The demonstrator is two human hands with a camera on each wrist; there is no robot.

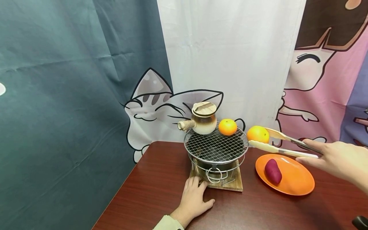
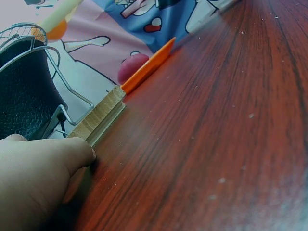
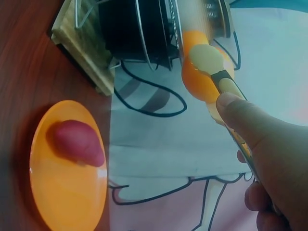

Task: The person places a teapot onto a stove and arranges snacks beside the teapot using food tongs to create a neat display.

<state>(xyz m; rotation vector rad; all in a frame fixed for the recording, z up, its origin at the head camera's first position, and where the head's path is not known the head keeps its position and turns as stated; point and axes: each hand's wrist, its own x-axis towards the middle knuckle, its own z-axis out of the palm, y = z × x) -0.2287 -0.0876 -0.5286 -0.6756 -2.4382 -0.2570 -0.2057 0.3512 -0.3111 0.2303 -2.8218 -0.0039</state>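
Observation:
My right hand (image 1: pixel 330 156) grips a pair of tongs (image 1: pixel 299 153) with pale tips. Between those tips an orange (image 1: pixel 258 134) is pinched, above the table at the right rim of the round grill (image 1: pixel 215 148). On the mesh sit a second orange (image 1: pixel 227 127) and a small lidded teapot (image 1: pixel 204 119) with a side handle. My left hand (image 1: pixel 193 199) lies at the front left corner of the wooden board (image 1: pixel 234 185) under the grill, its fingers touching the board's edge and its thumb spread away. The left wrist view shows that hand against the board (image 2: pixel 98 115).
Right of the grill, an orange oval plate (image 1: pixel 299 179) bears a purple sweet potato (image 1: pixel 273 171). A dark object (image 1: pixel 360 222) shows at the lower right edge. Behind the reddish-brown table (image 1: pixel 149 191) hangs a printed curtain (image 1: pixel 230 57).

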